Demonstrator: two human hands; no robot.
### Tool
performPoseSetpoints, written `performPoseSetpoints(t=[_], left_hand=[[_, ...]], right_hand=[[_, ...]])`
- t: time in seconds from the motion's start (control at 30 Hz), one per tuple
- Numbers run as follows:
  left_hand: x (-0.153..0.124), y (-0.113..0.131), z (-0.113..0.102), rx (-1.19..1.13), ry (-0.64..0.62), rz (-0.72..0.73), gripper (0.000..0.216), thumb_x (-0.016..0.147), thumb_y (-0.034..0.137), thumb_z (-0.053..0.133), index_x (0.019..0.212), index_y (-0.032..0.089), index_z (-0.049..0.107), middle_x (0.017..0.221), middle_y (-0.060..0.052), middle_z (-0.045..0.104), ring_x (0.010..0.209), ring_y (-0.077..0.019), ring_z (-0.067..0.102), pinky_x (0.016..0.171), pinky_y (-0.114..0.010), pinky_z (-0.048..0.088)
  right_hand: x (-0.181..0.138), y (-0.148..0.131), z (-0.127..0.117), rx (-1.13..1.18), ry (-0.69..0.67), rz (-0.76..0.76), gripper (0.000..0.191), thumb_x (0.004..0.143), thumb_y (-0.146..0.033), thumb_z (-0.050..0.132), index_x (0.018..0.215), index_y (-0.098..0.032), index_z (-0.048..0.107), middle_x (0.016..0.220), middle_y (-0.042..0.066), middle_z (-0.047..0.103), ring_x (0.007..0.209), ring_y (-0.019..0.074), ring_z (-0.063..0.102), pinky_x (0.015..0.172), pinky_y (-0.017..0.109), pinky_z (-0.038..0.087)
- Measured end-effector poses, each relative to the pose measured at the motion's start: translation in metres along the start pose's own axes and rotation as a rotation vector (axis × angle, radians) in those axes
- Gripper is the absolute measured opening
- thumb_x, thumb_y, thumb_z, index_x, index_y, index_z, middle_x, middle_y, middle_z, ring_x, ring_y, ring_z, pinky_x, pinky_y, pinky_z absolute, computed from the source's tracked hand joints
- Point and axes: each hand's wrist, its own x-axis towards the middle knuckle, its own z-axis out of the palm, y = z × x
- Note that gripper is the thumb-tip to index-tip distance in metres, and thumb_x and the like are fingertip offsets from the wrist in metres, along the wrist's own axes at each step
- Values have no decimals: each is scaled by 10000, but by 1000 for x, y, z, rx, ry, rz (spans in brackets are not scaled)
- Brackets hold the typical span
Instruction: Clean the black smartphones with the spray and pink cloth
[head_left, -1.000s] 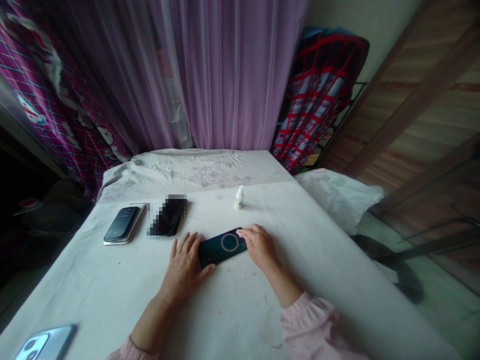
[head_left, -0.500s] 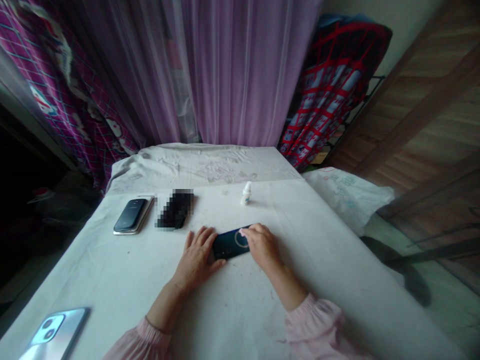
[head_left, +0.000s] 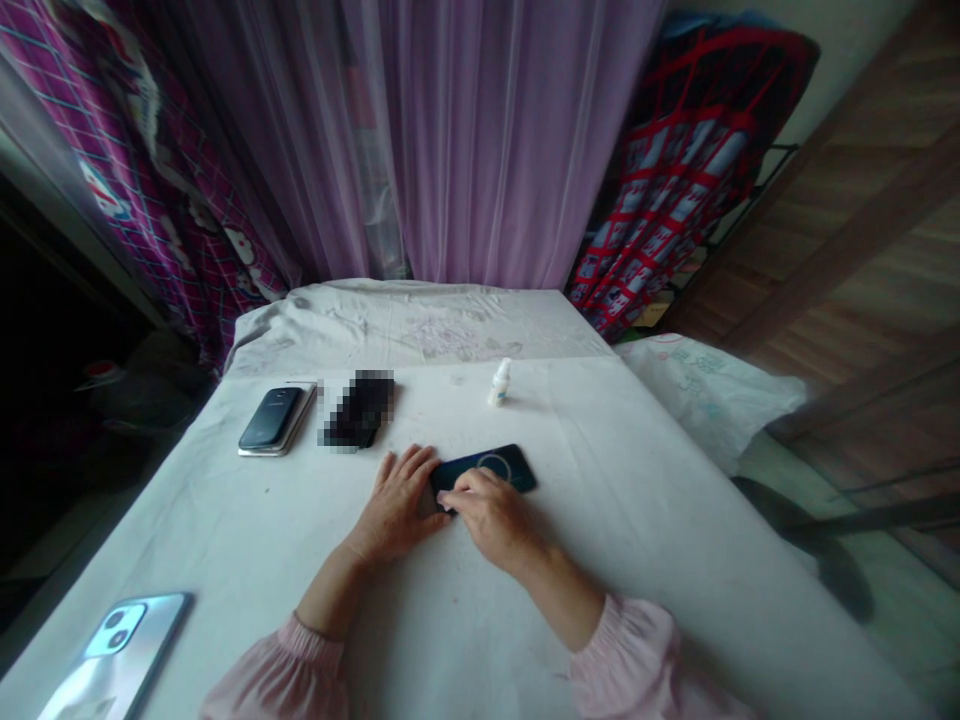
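Note:
A dark phone (head_left: 496,467) with a pale ring on its back lies flat on the white table cover (head_left: 637,520) in front of me. My left hand (head_left: 396,502) rests flat at the phone's left end, fingers spread, thumb against the near edge. My right hand (head_left: 487,518) lies over the phone's near left part, its fingers curled and pressing on the surface. The right end of the phone shows uncovered.
A small white dropper bottle (head_left: 499,382) stands beyond the phone. A dark phone on a silver one (head_left: 274,420) and a blurred-out dark item (head_left: 358,410) lie at the back left. A light blue phone (head_left: 120,650) sits at the near left edge. Purple curtains hang behind the table.
My right hand has slid from the phone's right end leftward to its near left part, beside my left hand. The left hand has stayed at the left end.

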Motion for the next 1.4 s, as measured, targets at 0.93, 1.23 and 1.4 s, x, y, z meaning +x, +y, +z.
performPoseSetpoints(t=[0.93, 1.23, 1.4], left_hand=[[2, -9, -7, -14, -165, 44, 753, 783, 272, 613, 1464, 233, 293, 1540, -132, 301, 1439, -313, 178, 1127, -592, 129], [1, -11, -9, -13, -156, 78, 715, 807, 241, 563, 1469, 255, 292, 1542, -116, 303, 1437, -307, 184, 1123, -587, 146], [1, -9, -7, -14, -117, 57, 679, 802, 302, 614, 1431, 259, 362, 1518, -125, 352, 1425, -314, 230, 1121, -589, 165]], right_hand=[[17, 1, 6, 12, 4, 17, 202, 885, -148, 569, 913, -250, 742, 862, 39, 634, 835, 165, 545, 739, 260, 425], [0, 3, -5, 50, -31, -55, 197, 878, -148, 594, 912, -272, 743, 840, 24, 635, 815, 152, 546, 724, 251, 413], [17, 18, 4, -20, 67, 102, 236, 884, -134, 550, 964, -257, 736, 866, 45, 646, 832, 169, 560, 771, 265, 431]])
